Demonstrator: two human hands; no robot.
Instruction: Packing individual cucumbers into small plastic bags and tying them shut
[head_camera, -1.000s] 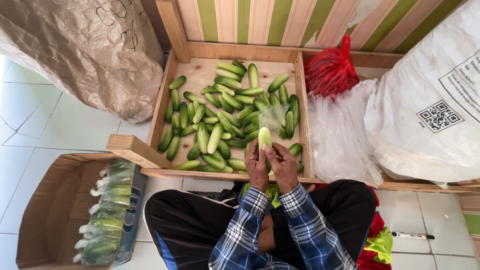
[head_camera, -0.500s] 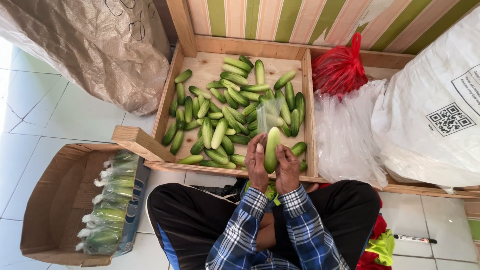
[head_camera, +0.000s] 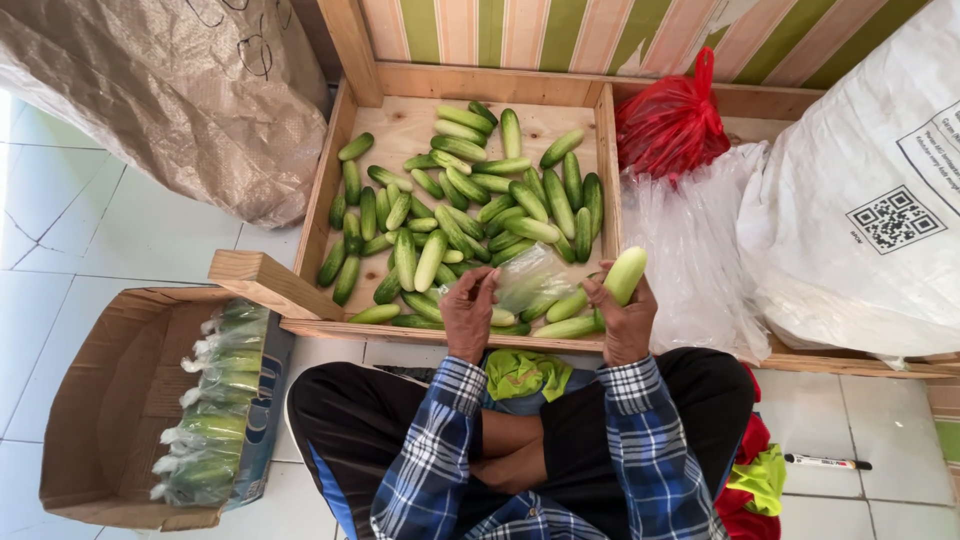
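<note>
While I sit cross-legged at lower centre, my right hand (head_camera: 625, 320) grips a pale cucumber (head_camera: 624, 275) upright, and my left hand (head_camera: 468, 310) pinches what looks like a clear plastic bag (head_camera: 530, 280), held open over the wooden crate (head_camera: 325, 195) of cucumbers.

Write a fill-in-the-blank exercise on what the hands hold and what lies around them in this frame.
1. The right hand holds a pale green ____.
2. The left hand pinches a clear plastic ____.
3. The loose cucumbers lie in a wooden ____.
4. The bagged cucumbers sit in a cardboard ____ at the person's left.

Missing words: cucumber; bag; crate; box.
</note>
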